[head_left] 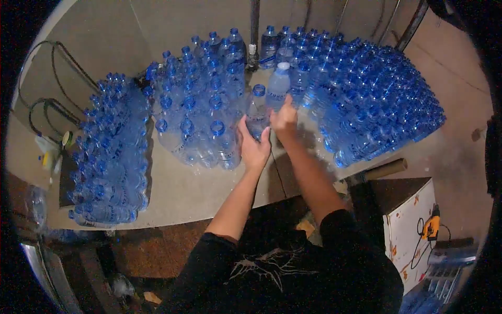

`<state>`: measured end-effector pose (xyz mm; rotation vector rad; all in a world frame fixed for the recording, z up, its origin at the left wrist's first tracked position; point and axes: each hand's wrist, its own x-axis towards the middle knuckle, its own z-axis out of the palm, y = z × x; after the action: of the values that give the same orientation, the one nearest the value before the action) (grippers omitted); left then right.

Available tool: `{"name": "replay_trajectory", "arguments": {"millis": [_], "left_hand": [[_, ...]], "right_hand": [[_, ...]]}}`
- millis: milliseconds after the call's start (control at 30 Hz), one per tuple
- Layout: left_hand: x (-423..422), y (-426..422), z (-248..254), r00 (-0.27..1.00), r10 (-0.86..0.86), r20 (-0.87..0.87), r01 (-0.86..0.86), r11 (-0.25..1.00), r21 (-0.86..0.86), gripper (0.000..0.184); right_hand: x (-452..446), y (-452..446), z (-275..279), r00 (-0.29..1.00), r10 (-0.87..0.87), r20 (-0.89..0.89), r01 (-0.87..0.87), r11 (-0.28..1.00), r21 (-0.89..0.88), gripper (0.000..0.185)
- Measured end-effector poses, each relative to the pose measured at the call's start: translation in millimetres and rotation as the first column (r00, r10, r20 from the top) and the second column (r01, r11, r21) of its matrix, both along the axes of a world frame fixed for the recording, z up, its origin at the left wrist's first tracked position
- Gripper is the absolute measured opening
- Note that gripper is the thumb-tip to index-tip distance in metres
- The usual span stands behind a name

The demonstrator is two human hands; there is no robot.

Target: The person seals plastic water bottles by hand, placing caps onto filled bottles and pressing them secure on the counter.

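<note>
My left hand (254,146) is wrapped around the lower part of a clear plastic bottle (258,109) with a blue neck, held upright near the table's middle. Just to its right, my right hand (284,119) grips a cloudier bottle (279,82) with a pale top by its lower side. The two bottles are close together; whether they touch, I cannot tell. A block of upright bottles (188,128) with blue necks stands directly left of my left hand. Beyond my right hand begins a large, tightly packed group of bottles (366,94).
Another bottle group (112,146) lines the table's left side, with some lying down at its front. Cables (55,89) hang at the far left. A cardboard tube (387,169) and a white box (410,233) with a yellow tool (431,227) are at the right.
</note>
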<state>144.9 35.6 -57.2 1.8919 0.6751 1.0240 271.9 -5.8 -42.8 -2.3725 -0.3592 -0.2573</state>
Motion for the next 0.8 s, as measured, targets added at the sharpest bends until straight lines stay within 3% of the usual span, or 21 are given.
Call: {"name": "replay_trajectory", "arguments": {"millis": [167,333,367,500,600,633,667,767,800], "left_hand": [[2,2,-4,1.000,-0.004,0.006,0.004,1.000,0.008,0.080],[6,1,-12,0.997,-0.064,0.043,0.067,0.994,-0.084,0.083],[-1,0,-16,0.980,-0.174,0.101,0.172,0.985,0.024,0.081],[-56,-24,7,0.937,-0.291,0.191,0.287,0.957,0.050,0.078],[-81,-44,19,0.913,-0.361,0.188,0.389,0.911,-0.139,0.077],[-82,-38,0,0.918,-0.283,0.276,0.267,0.959,0.096,0.078],[-68,-38,-13,0.903,-0.260,0.342,0.142,0.932,0.333,0.079],[-151,-40,26,0.976,-0.212,0.053,0.189,0.940,0.283,0.072],[-175,-49,32,0.990,-0.105,0.093,0.077,0.962,0.261,0.075]], "right_hand": [[1,4,-1,1.000,-0.004,0.008,0.004,1.000,0.021,0.082],[5,4,-14,0.989,-0.048,0.138,0.053,0.998,-0.028,0.071],[3,-8,-16,0.984,-0.023,0.178,0.031,0.999,-0.042,0.071],[-12,-18,-9,0.911,0.263,0.317,-0.279,0.960,0.006,0.068],[-51,24,-3,0.765,0.504,0.402,-0.557,0.831,0.018,0.066],[-74,32,1,0.717,0.560,0.416,-0.620,0.784,0.013,0.065],[-85,39,2,0.674,0.619,0.404,-0.679,0.734,0.009,0.065],[-125,65,-1,0.540,0.764,0.353,-0.813,0.582,-0.016,0.063],[-132,71,-1,0.512,0.794,0.328,-0.837,0.547,-0.017,0.062]]}}
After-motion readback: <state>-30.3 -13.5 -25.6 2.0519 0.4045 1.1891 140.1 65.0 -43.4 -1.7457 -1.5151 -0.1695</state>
